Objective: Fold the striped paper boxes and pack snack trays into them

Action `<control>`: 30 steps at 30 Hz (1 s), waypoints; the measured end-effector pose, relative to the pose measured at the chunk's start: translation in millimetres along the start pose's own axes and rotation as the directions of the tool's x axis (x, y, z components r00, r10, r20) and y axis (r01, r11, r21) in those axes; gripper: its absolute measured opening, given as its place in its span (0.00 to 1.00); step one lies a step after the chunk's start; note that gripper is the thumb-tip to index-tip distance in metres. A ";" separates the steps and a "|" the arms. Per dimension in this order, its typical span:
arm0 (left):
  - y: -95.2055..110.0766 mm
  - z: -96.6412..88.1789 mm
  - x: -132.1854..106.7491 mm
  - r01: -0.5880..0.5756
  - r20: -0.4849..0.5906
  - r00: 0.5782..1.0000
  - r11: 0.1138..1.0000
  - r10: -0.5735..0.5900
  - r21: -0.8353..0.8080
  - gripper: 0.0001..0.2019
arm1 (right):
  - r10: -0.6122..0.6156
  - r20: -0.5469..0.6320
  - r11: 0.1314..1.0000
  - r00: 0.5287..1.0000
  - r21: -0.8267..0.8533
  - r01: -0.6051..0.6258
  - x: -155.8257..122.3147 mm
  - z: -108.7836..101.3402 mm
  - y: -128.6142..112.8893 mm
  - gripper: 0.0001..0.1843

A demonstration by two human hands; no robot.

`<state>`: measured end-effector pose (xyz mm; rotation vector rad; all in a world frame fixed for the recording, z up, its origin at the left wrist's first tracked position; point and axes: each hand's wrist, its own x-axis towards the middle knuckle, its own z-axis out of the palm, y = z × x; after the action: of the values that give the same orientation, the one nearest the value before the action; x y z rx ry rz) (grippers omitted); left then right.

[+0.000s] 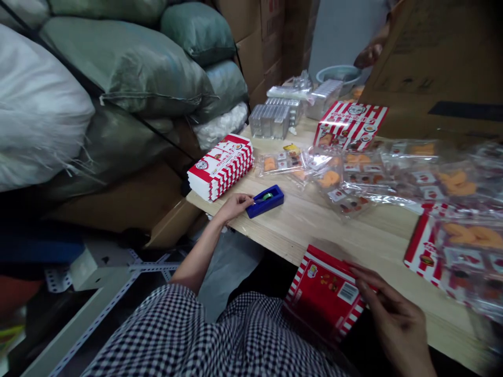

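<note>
A blue tape dispenser (pixel 271 203) with a small greenish roll of tape sits near the table edge. My left hand (pixel 234 206) is at its near end, thumb and finger pinched on the tape there. At the front edge of the table, my right hand (pixel 396 309) grips a red box (pixel 324 293) by its right side. The box is tilted, with white stripes at its ends, small food pictures and a white barcode label. Just beyond my left hand lies a stack of flattened red-and-white striped boxes (pixel 222 162).
Clear packs with orange pieces (pixel 456 180) cover the table's right side. Another striped box (pixel 351 125) stands behind them, near stacked clear plastic trays (pixel 271 120). A large carton (pixel 432 78) rises at the right; a person's hand (pixel 369 55) is by a basin (pixel 338 73). Sacks (pixel 129 68) fill the left.
</note>
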<state>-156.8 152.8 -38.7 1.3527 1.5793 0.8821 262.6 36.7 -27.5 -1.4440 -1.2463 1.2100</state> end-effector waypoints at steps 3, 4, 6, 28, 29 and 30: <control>5.7 -6.3 5.8 0.088 0.063 0.995 0.991 -0.082 -0.101 0.18 | -0.066 0.005 0.998 0.998 0.018 0.066 -0.5 5.5 -13.0 0.14; 7.1 -7.3 5.3 0.111 0.072 0.992 0.985 -0.102 -0.131 0.18 | -0.078 -0.005 0.997 0.997 0.021 0.078 -0.7 6.7 -15.7 0.13; 8.3 -7.8 -0.1 0.139 0.074 0.989 0.971 -0.126 -0.193 0.18 | -0.081 -0.051 0.996 0.995 0.030 0.083 -1.7 8.8 -18.5 0.13; 72.7 72.2 -100.7 -0.146 -0.360 0.931 0.965 0.061 -0.216 0.08 | -0.576 -0.267 0.814 0.773 -0.273 0.512 -4.6 47.4 -56.6 0.17; 89.6 86.1 -106.8 -0.161 -0.323 0.944 0.947 0.066 -0.278 0.07 | -0.619 -0.268 0.780 0.738 -0.317 0.540 -3.1 47.7 -54.9 0.19; 104.7 100.3 -111.9 -0.163 -0.263 0.962 0.925 0.072 -0.342 0.07 | -0.660 -0.263 0.745 0.704 -0.351 0.567 -1.0 47.3 -52.5 0.20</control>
<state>-18.7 58.0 35.5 1.1132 1.4329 1.3875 207.3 43.5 16.1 -1.1828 -1.4723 0.3035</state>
